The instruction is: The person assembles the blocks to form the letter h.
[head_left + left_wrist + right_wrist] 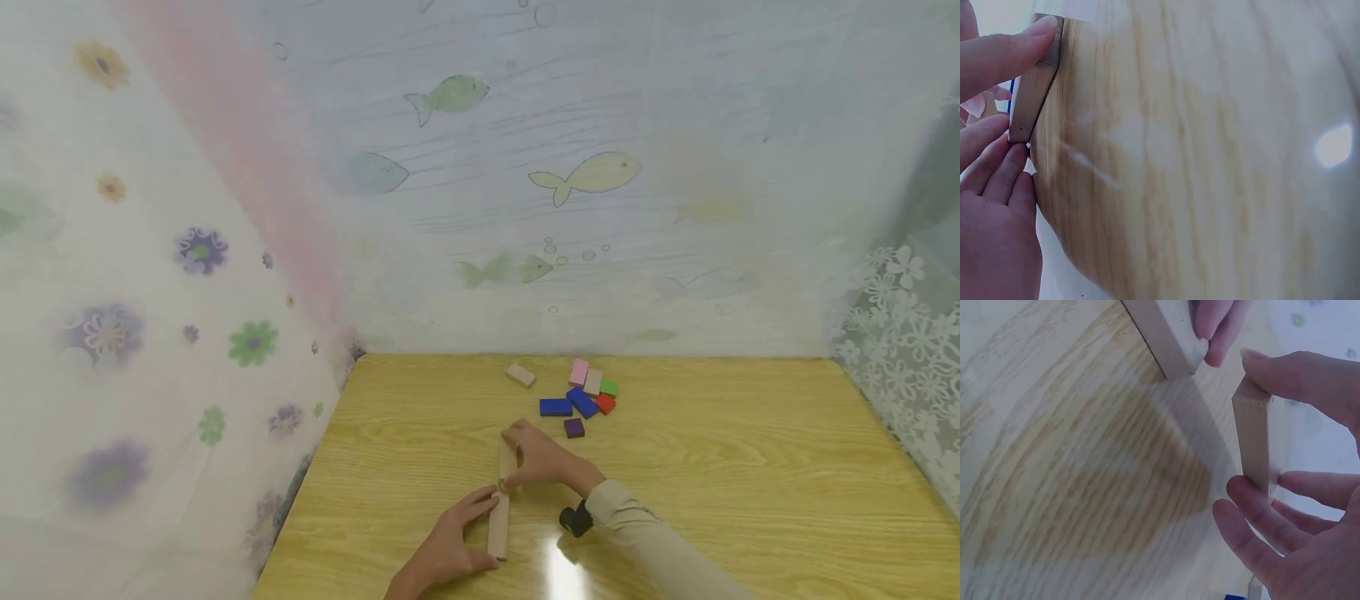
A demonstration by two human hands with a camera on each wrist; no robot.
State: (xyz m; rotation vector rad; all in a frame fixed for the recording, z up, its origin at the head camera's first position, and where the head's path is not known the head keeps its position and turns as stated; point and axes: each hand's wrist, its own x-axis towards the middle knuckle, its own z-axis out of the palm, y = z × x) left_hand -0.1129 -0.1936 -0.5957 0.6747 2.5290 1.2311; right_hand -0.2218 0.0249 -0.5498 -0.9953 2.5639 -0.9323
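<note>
Near the front middle of the table, my left hand (pixel 453 533) holds a plain wooden block (pixel 498 527) by its two ends, thumb at the near end. In the left wrist view that block (pixel 1036 87) sits between thumb and fingers. Just beyond it, my right hand (pixel 547 457) grips a second plain wooden block (pixel 507 458), also end to end. The right wrist view shows this second block (pixel 1254 440) pinched between thumb and fingertips, with a gap to the left hand's block (pixel 1169 337). From above, the two blocks lie nearly in one line.
Behind the hands lie a lone plain block (pixel 521 375), blue blocks (pixel 556 407), a pink block (pixel 579 372), a beige block (pixel 593 382), a green block (pixel 609 387), a red block (pixel 605 403) and a dark purple block (pixel 574 427). A black object (pixel 576 519) is by the right wrist.
</note>
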